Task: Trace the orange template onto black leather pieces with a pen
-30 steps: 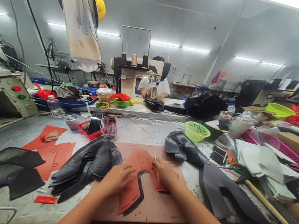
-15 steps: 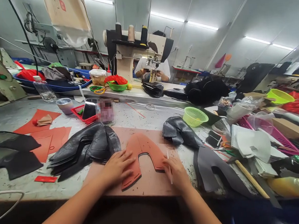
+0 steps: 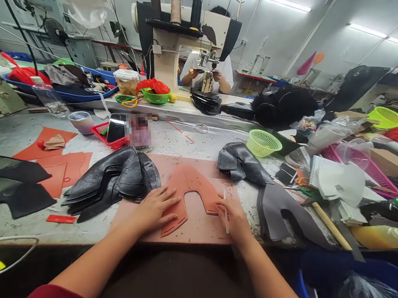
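Observation:
A horseshoe-shaped orange pattern piece (image 3: 196,182), with thin slots along its edges, lies flat on a pinkish board (image 3: 205,232) at the front of the bench. My left hand (image 3: 157,209) rests on its left arm, fingers spread and flat. At the tip of the right arm, my right hand (image 3: 234,217) has bent fingers closed around a thin white pen (image 3: 226,213), held nearly upright. Beyond my left hand sits a stack of black curved leather pieces (image 3: 115,179). More black leather pieces (image 3: 239,162) and grey curved pieces (image 3: 288,215) lie to the right.
A light green basket (image 3: 264,143) stands behind the right-hand leather. Clutter crowds the right side, including a wooden-handled tool (image 3: 332,226) and a notebook (image 3: 323,170). Orange sheets (image 3: 51,175) lie left. Across the bench, a person works at a sewing machine (image 3: 167,56).
My view has tipped downward, so the bench sits higher in the picture. The dark edge under the orange pattern piece no longer shows. Both hands keep nearly the same places on it.

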Available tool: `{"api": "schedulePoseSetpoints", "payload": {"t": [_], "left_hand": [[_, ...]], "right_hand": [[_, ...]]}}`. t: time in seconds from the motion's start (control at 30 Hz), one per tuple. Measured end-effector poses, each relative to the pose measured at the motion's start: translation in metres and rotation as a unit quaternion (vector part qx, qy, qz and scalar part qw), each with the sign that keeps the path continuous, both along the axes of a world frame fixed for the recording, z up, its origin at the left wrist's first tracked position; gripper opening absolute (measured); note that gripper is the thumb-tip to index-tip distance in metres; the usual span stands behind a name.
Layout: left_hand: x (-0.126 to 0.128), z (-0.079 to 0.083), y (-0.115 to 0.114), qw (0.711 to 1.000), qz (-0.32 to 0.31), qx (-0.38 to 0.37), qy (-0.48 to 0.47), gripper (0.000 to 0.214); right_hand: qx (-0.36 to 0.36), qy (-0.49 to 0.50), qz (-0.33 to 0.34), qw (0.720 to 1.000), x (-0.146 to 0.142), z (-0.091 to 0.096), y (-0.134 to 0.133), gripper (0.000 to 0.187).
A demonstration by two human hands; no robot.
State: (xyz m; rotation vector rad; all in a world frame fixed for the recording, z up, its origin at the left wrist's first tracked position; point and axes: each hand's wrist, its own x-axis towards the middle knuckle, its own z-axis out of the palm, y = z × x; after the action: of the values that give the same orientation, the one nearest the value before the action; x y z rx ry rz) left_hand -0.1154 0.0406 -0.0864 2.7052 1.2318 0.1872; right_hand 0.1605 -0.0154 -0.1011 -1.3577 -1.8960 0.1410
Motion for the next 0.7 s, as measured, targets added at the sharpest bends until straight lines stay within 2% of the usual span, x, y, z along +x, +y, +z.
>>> {"api": "schedulePoseSetpoints", "payload": {"t": [0.27, 0.37, 0.5, 0.6, 0.7], "left_hand": [[0.001, -0.003, 0.001, 1.0, -0.003, -0.006, -0.016, 0.047], [0.001, -0.004, 0.001, 1.0, -0.004, -0.007, -0.023, 0.047], [0.0, -0.005, 0.001, 1.0, -0.005, -0.012, -0.027, 0.048], [0.0, -0.006, 0.001, 0.999, -0.009, -0.002, -0.034, 0.046], [0.001, -0.006, 0.001, 1.0, -0.008, 0.004, -0.029, 0.042]], "right_hand": [[-0.001, 0.03, 0.014, 0.999, -0.009, 0.012, 0.002, 0.019], [-0.053, 0.071, 0.052, 0.995, -0.017, 0.02, 0.002, 0.025], [-0.159, 0.116, 0.157, 0.968, -0.043, 0.03, 0.002, 0.028], [-0.223, 0.088, 0.199, 0.95, -0.069, 0.035, 0.002, 0.023], [-0.247, 0.022, 0.211, 0.946, -0.091, 0.039, 0.002, 0.016]]}}
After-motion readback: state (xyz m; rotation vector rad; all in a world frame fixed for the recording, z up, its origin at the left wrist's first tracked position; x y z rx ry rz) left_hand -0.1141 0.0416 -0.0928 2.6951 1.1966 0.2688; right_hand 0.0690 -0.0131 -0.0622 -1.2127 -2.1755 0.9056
